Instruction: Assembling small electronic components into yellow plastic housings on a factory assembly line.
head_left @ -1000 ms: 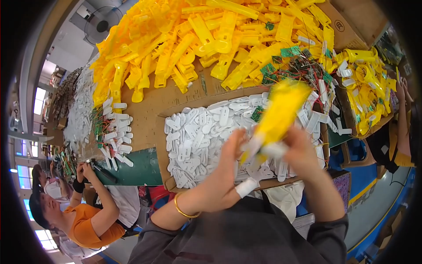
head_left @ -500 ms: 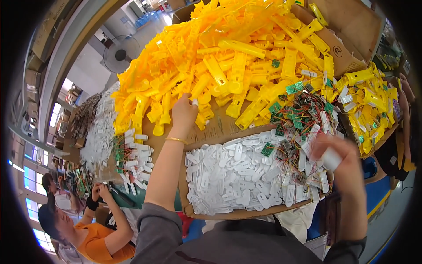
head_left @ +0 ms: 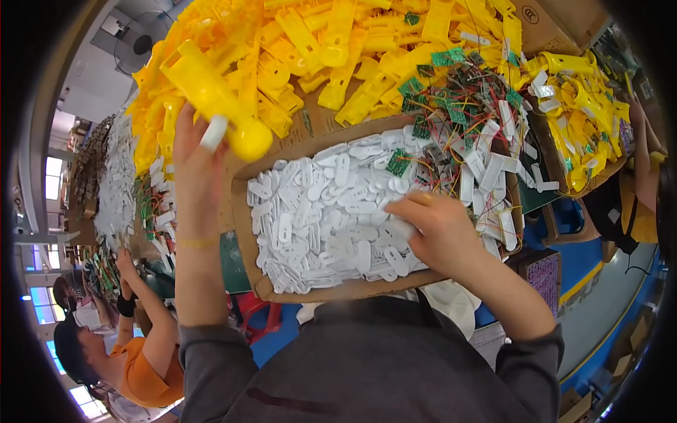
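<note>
My left hand (head_left: 197, 158), with a white cover on its thumb, grips a long yellow plastic housing (head_left: 211, 95) with a rounded end. It holds this housing raised in front of the yellow heap. Over the carton of small white oval plastic pieces (head_left: 317, 211), my right hand (head_left: 441, 229) has its fingers drawn together at the pieces. A white cover also shows at its thumb. Whether a piece sits between those fingertips cannot be made out. Green circuit boards with red and black wires (head_left: 458, 106) lie tangled at the carton's far right corner.
A large heap of yellow housings (head_left: 345, 42) fills the far side. At the right stands a box of yellow housings with wired boards (head_left: 585, 127). More white pieces (head_left: 120, 176) are piled far left. A co-worker in orange (head_left: 148, 366) sits at the left; another person's arm shows far right.
My left hand has come back from the heap, lifting a yellow housing. My right hand has moved left from the wired boards to the white pieces. The view has shifted.
</note>
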A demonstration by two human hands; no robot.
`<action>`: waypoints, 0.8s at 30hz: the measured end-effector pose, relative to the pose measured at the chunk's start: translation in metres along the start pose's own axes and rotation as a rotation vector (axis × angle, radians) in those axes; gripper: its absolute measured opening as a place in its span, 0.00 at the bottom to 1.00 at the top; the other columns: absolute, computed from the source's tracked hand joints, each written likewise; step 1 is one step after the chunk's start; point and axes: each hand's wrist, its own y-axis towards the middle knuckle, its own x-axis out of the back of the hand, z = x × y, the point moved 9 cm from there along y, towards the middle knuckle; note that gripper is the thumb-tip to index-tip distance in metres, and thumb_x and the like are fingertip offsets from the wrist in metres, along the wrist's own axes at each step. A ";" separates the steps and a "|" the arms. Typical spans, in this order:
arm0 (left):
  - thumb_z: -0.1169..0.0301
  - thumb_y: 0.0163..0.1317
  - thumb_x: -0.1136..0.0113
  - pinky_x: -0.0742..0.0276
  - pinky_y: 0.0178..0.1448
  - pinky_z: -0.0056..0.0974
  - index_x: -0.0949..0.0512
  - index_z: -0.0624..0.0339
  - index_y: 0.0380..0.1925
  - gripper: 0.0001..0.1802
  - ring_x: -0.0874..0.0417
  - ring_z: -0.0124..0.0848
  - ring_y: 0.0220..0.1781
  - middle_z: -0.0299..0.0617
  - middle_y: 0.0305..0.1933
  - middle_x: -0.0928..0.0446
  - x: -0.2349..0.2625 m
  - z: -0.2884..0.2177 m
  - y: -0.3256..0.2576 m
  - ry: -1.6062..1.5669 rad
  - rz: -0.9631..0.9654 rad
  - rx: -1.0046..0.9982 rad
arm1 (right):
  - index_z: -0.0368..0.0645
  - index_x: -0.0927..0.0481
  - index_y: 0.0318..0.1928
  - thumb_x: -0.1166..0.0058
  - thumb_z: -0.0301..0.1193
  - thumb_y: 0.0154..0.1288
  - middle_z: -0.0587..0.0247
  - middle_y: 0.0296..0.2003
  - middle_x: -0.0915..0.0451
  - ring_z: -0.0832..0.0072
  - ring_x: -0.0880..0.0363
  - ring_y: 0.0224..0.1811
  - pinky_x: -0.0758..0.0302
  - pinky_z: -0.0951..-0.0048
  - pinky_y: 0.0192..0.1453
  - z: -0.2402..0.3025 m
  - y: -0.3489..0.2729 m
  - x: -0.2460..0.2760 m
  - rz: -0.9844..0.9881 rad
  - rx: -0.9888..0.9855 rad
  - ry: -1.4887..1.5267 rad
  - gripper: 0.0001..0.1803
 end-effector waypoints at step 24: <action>0.53 0.67 0.57 0.32 0.40 0.27 0.35 0.58 0.56 0.24 0.29 0.20 0.36 0.31 0.35 0.29 -0.085 0.058 -0.178 -0.569 -0.016 0.684 | 0.36 0.23 0.35 0.44 0.23 0.58 0.67 0.30 0.20 0.85 0.23 0.31 0.27 0.83 0.36 0.030 -0.019 -0.068 0.285 -0.585 1.297 0.05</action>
